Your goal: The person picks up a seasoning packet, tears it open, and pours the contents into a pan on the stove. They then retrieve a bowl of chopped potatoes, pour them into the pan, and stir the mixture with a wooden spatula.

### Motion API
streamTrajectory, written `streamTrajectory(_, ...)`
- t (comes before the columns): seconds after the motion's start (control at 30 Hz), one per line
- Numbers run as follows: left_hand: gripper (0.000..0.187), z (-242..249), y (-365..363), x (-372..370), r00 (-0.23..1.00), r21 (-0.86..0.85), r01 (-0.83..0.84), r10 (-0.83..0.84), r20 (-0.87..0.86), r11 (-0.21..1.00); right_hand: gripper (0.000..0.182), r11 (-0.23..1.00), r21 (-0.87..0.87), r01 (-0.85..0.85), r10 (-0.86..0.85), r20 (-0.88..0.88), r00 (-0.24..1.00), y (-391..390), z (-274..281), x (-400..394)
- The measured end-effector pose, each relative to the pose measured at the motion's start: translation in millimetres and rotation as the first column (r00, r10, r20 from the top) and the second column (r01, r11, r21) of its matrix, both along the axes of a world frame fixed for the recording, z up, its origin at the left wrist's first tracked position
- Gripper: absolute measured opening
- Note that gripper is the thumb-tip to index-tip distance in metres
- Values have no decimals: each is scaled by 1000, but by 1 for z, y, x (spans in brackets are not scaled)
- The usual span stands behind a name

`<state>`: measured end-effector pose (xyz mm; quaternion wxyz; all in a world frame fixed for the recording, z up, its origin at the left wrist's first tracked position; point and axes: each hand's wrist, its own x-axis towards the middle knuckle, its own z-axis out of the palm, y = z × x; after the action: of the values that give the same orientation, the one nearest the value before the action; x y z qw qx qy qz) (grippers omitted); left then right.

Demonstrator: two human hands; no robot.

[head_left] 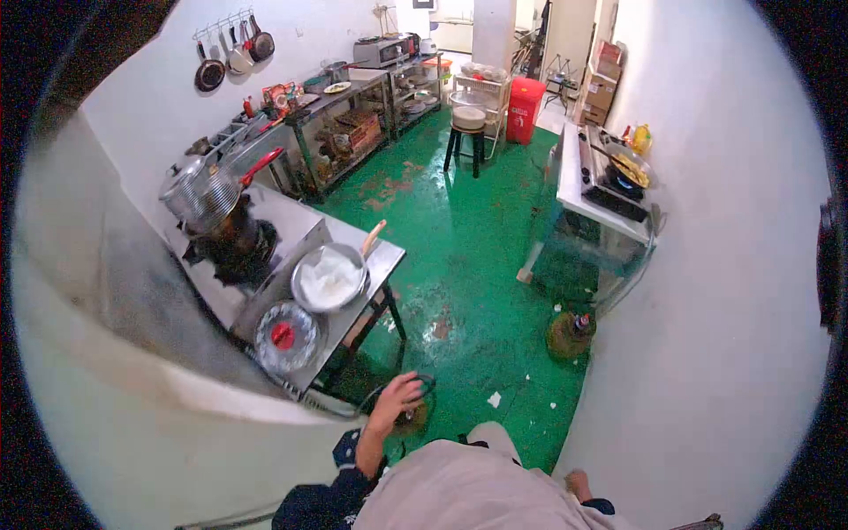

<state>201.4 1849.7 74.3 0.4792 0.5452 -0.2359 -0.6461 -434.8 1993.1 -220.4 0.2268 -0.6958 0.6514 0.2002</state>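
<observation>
My left hand hangs low beside the left table, its fingers apart and slightly bent. A dark hose loops right by its fingertips, and a gas cylinder stands partly hidden beneath the hand. My right hand shows only in part at my right side, its fingers mostly hidden. On the table nearest my left hand are a glass lid with a red knob and a pan with white sheets in it. Behind them, a silver pot sits on a blackened burner.
A wok of food sits over a blue flame on the right counter. Another gas cylinder stands below. Farther back are a black stool, a red bin and a long metal shelf. White scraps litter the green floor.
</observation>
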Motion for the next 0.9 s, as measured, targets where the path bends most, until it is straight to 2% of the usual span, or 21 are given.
streamTrajectory(0.03, 45, 12, -49, -6, 997, -71, 83, -83, 1, 994, 18, 930, -289, -228, 256, 64, 964, 14, 38, -23)
streamTrajectory(0.1, 43, 5, -149, -18, 985, -87, 168, -164, 46, 982, 18, 997, -65, 50, -47, 45, 998, -35, 68, -31)
streamTrajectory(0.13, 42, 0, -197, -23, 976, -97, 214, -208, 70, 972, 19, 984, 1, 178, -178, 20, 984, -76, 73, -29)
streamTrajectory(0.17, 43, -3, -238, -28, 973, -106, 223, -216, 79, 969, 19, 966, 35, 257, -257, 0, 966, -120, 72, -26)
streamTrajectory(0.23, 43, -13, -304, -36, 979, -87, 205, -203, 33, 975, 20, 953, 78, 291, -293, 12, 956, -224, 53, -8)
streamTrajectory(0.33, 44, -22, -402, -36, 996, -50, 87, -88, -30, 995, 22, 974, 95, 204, -211, 78, 974, -409, 28, 40)
streamTrajectory(0.4, 43, -10, -445, -25, 998, -3, -7, 6, -67, 1000, 24, 996, 43, 82, -88, 171, 981, -549, 9, 91)
streamTrajectory(0.43, 42, 13, -465, -18, 996, 12, -42, 43, -81, 999, 25, 1000, 10, 26, -27, 224, 974, -620, 2, 123)
streamTrajectory(0.47, 41, 26, -488, -10, 992, 21, -76, 78, -99, 997, 26, 999, -32, -11, 20, 284, 959, -693, -2, 160)
streamTrajectory(0.57, 40, 20, -556, 39, 948, -5, -296, 293, -125, 955, 29, 980, -191, -52, 139, 474, 869, -905, 10, 293)
streamTrajectory(0.6, 40, 16, -581, 58, 920, -17, -371, 365, -141, 929, 32, 963, -223, -152, 249, 520, 817, -974, -5, 330)
streamTrajectory(0.67, 38, 8, -633, 99, 885, -24, -448, 440, -151, 894, 32, 942, -316, -110, 265, 505, 821, -1064, 62, 428)
streamTrajectory(0.77, 37, -7, -732, 173, 847, -37, -524, 515, -131, 851, 35, 945, -309, -111, 287, 614, 735, -1162, 152, 524)
streamTrajectory(0.83, 36, -5, -801, 216, 811, 33, -581, 582, -69, 813, 32, 928, -363, -79, 294, 588, 754, -1230, 123, 545)
streamTrajectory(0.87, 36, 1, -828, 230, 813, -12, -579, 576, -82, 815, 31, 928, -366, -73, 285, 569, 771, -1246, 96, 531)
streamTrajectory(0.9, 36, 14, -858, 252, 816, -54, -576, 571, -84, 815, 27, 930, -280, -237, 340, 415, 844, -1265, 82, 516)
